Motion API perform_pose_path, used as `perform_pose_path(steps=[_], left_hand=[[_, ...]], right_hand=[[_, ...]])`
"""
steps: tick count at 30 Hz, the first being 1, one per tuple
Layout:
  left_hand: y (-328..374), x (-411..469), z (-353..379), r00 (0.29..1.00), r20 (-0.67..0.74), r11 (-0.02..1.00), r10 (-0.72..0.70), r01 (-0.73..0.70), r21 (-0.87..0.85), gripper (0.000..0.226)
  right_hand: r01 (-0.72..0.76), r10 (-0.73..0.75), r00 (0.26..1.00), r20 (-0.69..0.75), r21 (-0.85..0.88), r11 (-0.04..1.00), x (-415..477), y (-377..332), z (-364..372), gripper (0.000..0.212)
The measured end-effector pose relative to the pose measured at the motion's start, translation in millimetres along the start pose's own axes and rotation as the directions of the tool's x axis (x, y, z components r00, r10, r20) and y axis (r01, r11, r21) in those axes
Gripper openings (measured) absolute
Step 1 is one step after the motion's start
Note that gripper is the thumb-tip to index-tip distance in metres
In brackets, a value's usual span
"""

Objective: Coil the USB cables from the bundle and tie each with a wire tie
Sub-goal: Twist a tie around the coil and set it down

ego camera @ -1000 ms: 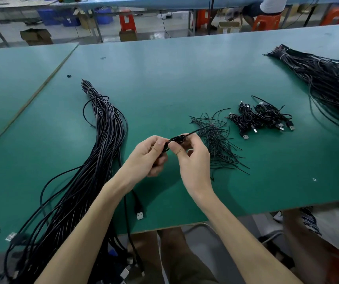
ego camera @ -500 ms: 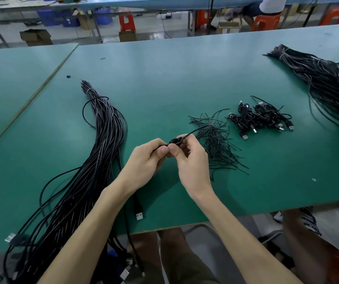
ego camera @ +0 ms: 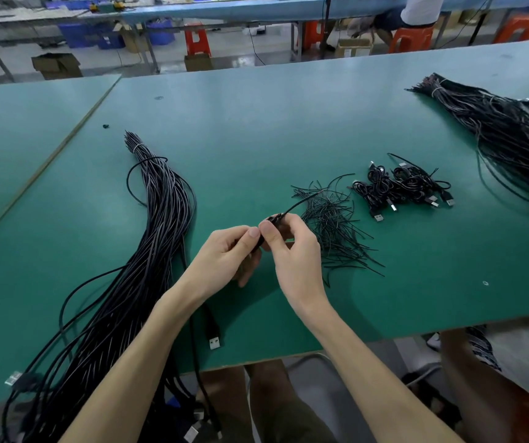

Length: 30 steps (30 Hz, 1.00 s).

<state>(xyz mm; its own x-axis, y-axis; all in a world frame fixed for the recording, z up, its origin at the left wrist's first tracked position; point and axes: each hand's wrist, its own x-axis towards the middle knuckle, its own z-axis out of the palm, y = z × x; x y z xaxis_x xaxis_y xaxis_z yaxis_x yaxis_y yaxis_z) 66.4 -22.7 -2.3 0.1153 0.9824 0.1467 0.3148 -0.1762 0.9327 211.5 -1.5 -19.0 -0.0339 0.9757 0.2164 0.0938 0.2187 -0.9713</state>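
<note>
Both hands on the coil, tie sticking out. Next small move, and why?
Probably twist the tie shut. Left hand and right hand pinch the coil between them, and the tie's tail juts free toward the loose ties, so it looks unfastened. After that it can join the finished coils.

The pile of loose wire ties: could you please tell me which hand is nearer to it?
Right. The right hand, pinching the coiled cable, sits just left of the pile of loose wire ties; the left hand pinches it too, farther left, toward the cable bundle.
</note>
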Motion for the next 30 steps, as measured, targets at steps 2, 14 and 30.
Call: perform_pose_path(steps=[2, 14, 30], left_hand=[[1.1, -0.2, 0.3, 1.0, 0.007, 1.0, -0.02, 0.02, -0.009, 0.035], [7.1, -2.6, -0.6, 0.986, 0.101, 0.984, -0.132, 0.142, -0.108, 0.038], [2.5, -1.5, 1.8, 0.997, -0.02, 0.998, -0.069, 0.069, -0.005, 0.018]], right_hand=[[-0.022, 0.022, 1.0, -0.01, 0.039, 0.999, -0.4, -0.5, 0.9, 0.018], [0.036, -0.04, 0.999, 0.036, 0.122, 0.992, -1.8, -1.1, -1.9, 0.031], [-0.077, 0.079, 0.997, -0.014, 0.114, 0.99, 0.5, 0.5, -0.7, 0.025]])
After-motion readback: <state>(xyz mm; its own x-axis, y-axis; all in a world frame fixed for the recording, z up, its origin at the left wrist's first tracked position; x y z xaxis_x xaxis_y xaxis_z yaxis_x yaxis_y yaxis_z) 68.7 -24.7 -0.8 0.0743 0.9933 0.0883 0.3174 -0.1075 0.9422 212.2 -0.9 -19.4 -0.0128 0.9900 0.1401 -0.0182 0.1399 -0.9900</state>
